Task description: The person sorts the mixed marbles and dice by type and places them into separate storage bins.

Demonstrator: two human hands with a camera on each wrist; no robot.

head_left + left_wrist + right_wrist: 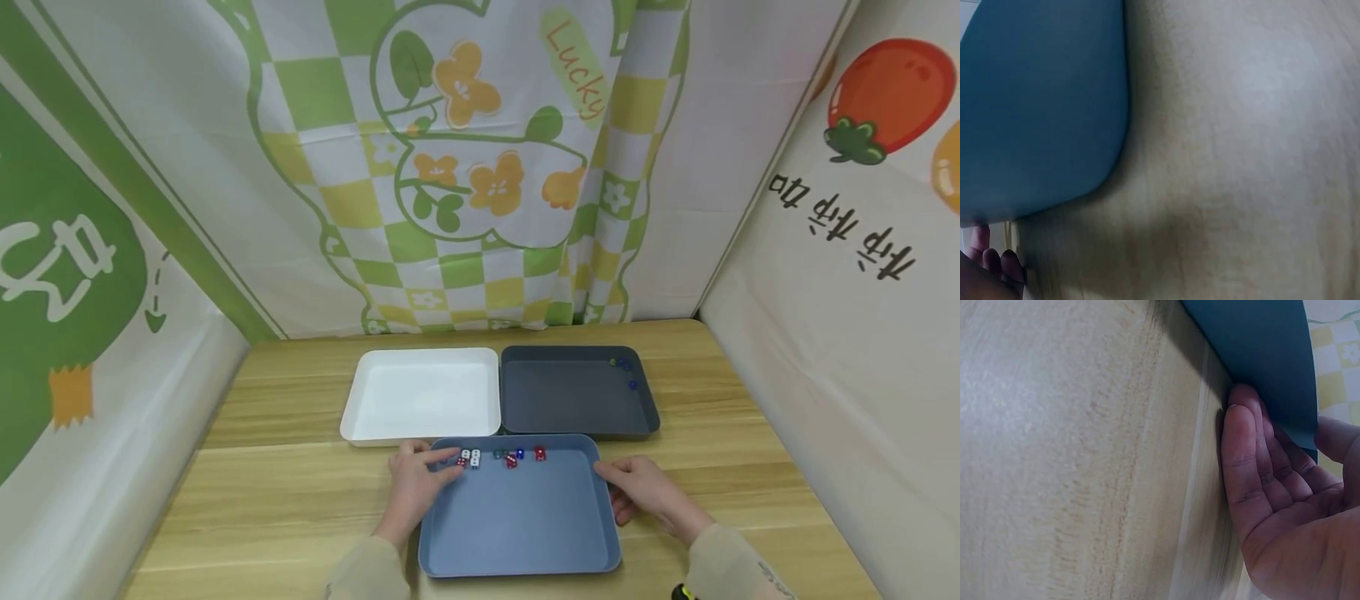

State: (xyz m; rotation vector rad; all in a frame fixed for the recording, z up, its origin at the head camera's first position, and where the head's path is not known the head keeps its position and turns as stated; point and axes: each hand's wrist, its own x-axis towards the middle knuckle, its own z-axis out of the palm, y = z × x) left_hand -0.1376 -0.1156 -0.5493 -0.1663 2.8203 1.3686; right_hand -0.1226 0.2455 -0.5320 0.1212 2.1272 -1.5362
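Observation:
A blue tray [517, 521] lies nearest me on the wooden table. Several small dice, white [471, 457], red [511, 461] and blue [520, 453], are bunched along its far wall. My left hand [441, 472] holds the tray's far left corner, with fingers over the rim beside the white dice and fingertips [990, 257] under the tray's edge [1054, 125]. My right hand [613, 487] grips the right rim, its fingers [1244, 462] beneath the blue tray [1260, 356] and thumb above.
A white tray [360, 417] sits behind on the left. A dark grey tray [645, 417] beside it holds a few small dice [624, 365] in its far right corner. Printed cloth walls close in the table on three sides.

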